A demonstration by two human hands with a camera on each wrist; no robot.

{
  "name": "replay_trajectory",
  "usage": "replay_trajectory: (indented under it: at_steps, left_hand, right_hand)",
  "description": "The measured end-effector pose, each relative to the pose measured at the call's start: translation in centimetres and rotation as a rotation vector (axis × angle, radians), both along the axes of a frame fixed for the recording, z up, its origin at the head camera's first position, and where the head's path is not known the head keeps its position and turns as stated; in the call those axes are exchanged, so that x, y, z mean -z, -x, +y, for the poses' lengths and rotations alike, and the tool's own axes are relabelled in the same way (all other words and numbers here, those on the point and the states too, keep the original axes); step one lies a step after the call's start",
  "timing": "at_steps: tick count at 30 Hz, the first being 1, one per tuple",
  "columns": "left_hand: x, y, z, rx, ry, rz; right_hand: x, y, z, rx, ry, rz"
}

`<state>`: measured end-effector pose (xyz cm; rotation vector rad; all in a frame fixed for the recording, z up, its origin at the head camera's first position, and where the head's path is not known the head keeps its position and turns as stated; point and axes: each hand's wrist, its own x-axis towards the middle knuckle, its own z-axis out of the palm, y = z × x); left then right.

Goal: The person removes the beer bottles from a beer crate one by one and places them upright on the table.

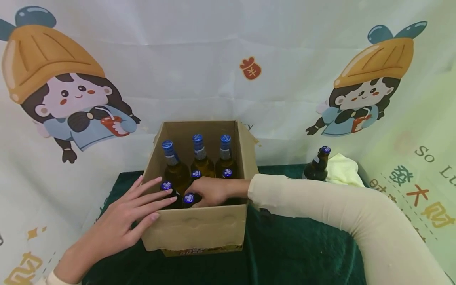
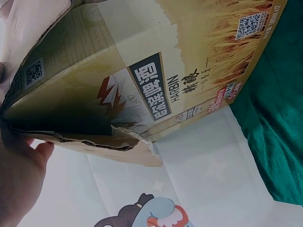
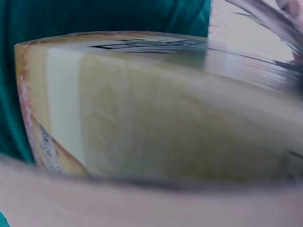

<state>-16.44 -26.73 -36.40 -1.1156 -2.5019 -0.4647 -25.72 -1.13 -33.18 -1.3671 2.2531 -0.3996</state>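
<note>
A cardboard beer box (image 1: 203, 227) with raised flaps holds several upright beer bottles with blue caps. Inside its front part, my right hand (image 1: 210, 190) reaches down with fingers curled around the neck of a beer bottle (image 1: 189, 199); its lower body is hidden by the box wall. My left hand (image 1: 130, 211) lies over the box's left front edge, fingers spread and straight, tips beside another bottle cap (image 1: 166, 185). In the left wrist view, the printed box side (image 2: 199, 61) shows near the thumb. The right wrist view is mostly the blurred box side (image 3: 142, 113).
A dark bottle (image 1: 316, 168) stands to the right of the box, beyond my right arm, beside a pale yellow cloth (image 1: 343, 170). Dark green fabric (image 1: 292, 249) covers the table. A printed white backdrop (image 1: 185, 79) rises behind and on both sides.
</note>
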Motion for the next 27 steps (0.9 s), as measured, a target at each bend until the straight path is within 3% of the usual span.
replay_trajectory:
  at_steps: [3,7,14,20,27]
  left_hand:
    - [-0.1,0.0,0.0,0.003,-0.006,0.006]
    - [-0.2,0.0,0.1,-0.003,-0.004,0.004]
    - [-0.2,-0.4,-0.1,-0.033,0.006,-0.012]
    - [0.0,-0.4,0.0,-0.026,-0.01,-0.008]
    - [0.1,-0.1,0.2,0.0,-0.026,0.018]
  right_hand:
    - [-0.9,-0.1,0.6,0.039,0.038,0.027]
    - [-2.2,-0.5,1.9,0.154,0.109,0.035]
    - [-2.2,-1.0,3.9,0.355,0.429,-0.087]
    - [-1.7,-1.5,4.8,0.351,0.768,-0.26]
    - [-1.6,-1.5,5.6,0.363,1.075,-0.303]
